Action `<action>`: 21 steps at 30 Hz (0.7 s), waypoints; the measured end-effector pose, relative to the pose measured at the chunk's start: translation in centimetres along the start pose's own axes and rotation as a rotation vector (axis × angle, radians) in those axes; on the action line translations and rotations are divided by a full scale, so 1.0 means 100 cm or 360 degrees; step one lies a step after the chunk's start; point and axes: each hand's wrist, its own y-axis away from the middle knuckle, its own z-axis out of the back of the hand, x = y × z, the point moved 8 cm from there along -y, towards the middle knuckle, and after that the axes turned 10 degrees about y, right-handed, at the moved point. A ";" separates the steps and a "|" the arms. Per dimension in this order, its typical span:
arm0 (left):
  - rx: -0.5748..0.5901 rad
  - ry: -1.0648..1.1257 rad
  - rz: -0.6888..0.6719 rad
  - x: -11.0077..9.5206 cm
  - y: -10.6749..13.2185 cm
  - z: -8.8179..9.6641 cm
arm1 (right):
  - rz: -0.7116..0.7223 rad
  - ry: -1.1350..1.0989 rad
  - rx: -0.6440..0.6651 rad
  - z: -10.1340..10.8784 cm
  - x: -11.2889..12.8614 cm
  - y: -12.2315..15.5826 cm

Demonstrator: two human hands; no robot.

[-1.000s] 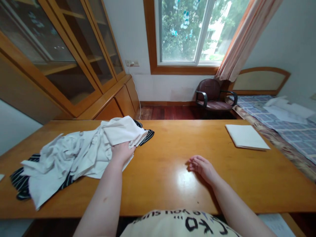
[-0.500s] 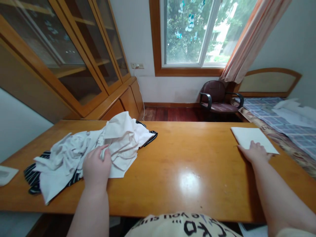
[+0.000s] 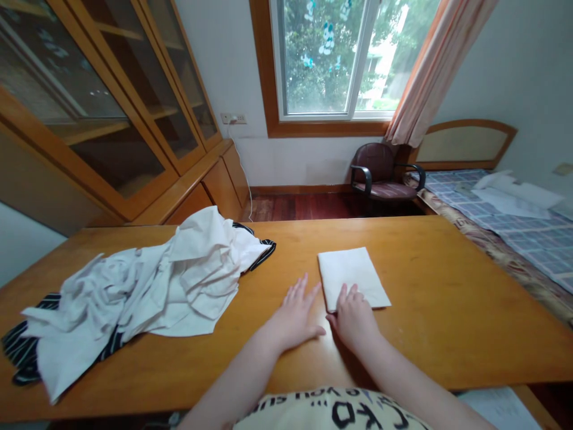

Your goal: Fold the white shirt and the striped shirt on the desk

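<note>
A thin white booklet or folded sheet [image 3: 353,272] lies flat on the wooden desk [image 3: 430,280], near its middle. My right hand [image 3: 356,316] rests on its near edge, fingers lying on top and the thumb out to the side at the near left corner. Just left of the booklet, my left hand [image 3: 295,313] is open over the desk, fingers spread, holding nothing. Farther left lies a crumpled white garment [image 3: 192,269], with black-and-white striped fabric [image 3: 31,340] showing from under it.
Glass-door cabinets [image 3: 134,107] stand beyond the desk on the left. Past the far edge are a maroon armchair [image 3: 380,173] and a window [image 3: 322,65] with a pink curtain [image 3: 439,71]. A bed [image 3: 528,221] is on the right. Papers [image 3: 501,409] sit below the desk's near edge.
The white booklet has moved left from the desk's right end to its middle, along with my right hand. My left hand has let go of the garment and moved right, opening beside the booklet.
</note>
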 end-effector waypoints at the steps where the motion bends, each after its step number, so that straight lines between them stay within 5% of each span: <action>1: 0.0134 0.0005 -0.0016 -0.005 -0.006 -0.018 | 0.0078 0.0011 0.0072 0.002 0.010 0.002; 5: 0.0121 -0.0047 -0.0045 -0.004 -0.018 -0.049 | 0.0264 -0.0073 0.0218 0.024 -0.003 -0.013; 8: 0.0063 -0.0067 -0.0060 0.002 -0.020 -0.053 | -0.0153 -0.0023 0.0025 0.041 -0.060 -0.031; 10: 0.0048 -0.0060 -0.0070 0.003 -0.021 -0.054 | -0.0437 0.0008 0.0177 0.031 -0.092 -0.033; 12: 0.0041 -0.0046 -0.0070 0.003 -0.022 -0.054 | -0.0539 -0.0054 0.0428 0.016 -0.103 -0.030; 14: 0.0038 -0.0012 -0.0059 0.002 -0.022 -0.054 | -0.0534 -0.0122 0.0442 0.015 -0.099 -0.028; 16: 0.0021 0.0066 -0.0047 0.002 -0.022 -0.052 | -0.0425 -0.0332 0.0230 0.030 -0.084 -0.026; 18: -0.0046 0.0217 -0.0048 0.002 -0.020 -0.047 | -0.0088 -0.0864 0.0060 0.047 -0.057 -0.022; 21: -0.0194 0.0594 -0.0055 0.008 -0.019 -0.039 | 0.0635 -0.1645 0.0232 0.062 -0.011 -0.008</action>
